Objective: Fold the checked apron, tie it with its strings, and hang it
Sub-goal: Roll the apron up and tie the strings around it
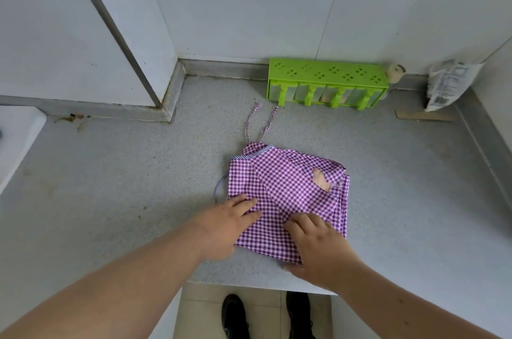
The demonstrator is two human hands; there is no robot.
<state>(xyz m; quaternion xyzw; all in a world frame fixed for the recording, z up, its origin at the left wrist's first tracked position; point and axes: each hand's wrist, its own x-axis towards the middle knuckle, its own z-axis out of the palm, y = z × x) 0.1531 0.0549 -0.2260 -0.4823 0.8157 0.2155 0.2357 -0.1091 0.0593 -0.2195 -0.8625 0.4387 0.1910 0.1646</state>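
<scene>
Head view: left hand (227,223) lies flat on the folded checked apron (288,189), pinning it to the bench (124,172) while right hand (318,244) pinches its near edge, 2 strings (259,124) trailing free.

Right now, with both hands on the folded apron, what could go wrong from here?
1. The checked apron lies close to the countertop's front edge; another fold could drag it off onto the floor.
2. The two strings trail out loose toward the green spice rack; pulling them in might be forgotten, or they might catch on it.
3. The left hand presses flat and the right hand rests on the near corner; lifting either may let the layers spring open.
</scene>
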